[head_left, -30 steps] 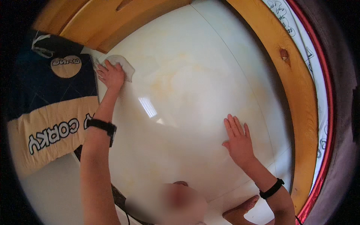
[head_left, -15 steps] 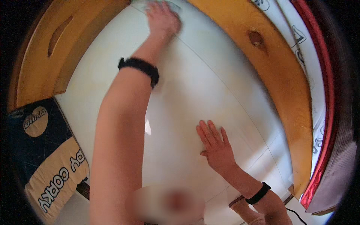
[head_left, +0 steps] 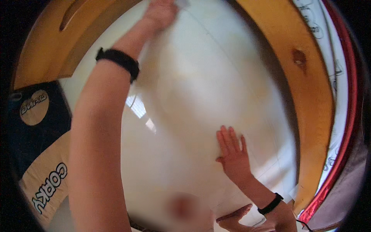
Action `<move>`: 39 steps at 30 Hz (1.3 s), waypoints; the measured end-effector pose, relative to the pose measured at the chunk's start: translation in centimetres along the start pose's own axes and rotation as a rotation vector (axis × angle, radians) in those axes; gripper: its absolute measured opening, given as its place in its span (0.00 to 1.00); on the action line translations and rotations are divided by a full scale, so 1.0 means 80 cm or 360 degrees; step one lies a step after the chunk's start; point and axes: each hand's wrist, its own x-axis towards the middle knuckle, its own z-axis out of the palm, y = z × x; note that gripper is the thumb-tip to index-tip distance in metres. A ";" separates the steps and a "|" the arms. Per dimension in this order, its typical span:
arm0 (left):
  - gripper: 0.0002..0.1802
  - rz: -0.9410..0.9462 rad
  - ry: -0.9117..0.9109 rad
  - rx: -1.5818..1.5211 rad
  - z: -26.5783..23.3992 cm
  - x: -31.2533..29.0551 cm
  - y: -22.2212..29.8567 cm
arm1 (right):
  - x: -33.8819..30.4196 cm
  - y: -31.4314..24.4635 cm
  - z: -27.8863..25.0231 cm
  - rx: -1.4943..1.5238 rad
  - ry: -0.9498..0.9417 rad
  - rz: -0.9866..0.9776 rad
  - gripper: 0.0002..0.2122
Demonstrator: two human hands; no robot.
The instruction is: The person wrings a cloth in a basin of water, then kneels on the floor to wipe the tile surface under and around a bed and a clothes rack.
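Head view: we wipe a glossy white floor.
Our left hand (head_left: 160, 13) presses a pale cloth (head_left: 181, 3) far ahead; our right hand (head_left: 232, 152) lies spread flat, nearer us on the white floor (head_left: 201, 89).

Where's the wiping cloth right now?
Head view, top centre: the cloth sits under the left hand, far across the white floor, near the wooden frame.
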 end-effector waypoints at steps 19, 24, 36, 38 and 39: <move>0.26 0.0925 -0.0068 -0.1143 0.033 -0.170 0.340 | -0.054 0.029 0.023 -0.0144 0.0255 -0.0233 0.31; 0.25 -0.0340 0.0206 -0.0135 -0.062 -0.205 0.115 | -0.162 0.083 0.036 0.0198 0.0092 -0.0227 0.29; 0.22 0.1501 -0.0494 -0.0908 -0.062 -0.455 0.572 | -0.349 0.181 0.045 0.0385 -0.0113 0.0097 0.18; 0.24 0.0838 -0.0473 -0.0851 -0.022 -0.443 0.500 | -0.375 0.198 0.059 0.0408 -0.0077 0.0140 0.18; 0.25 0.0260 -0.0457 -0.1613 -0.042 -0.422 0.443 | -0.389 0.208 0.069 0.0421 -0.0042 0.0214 0.17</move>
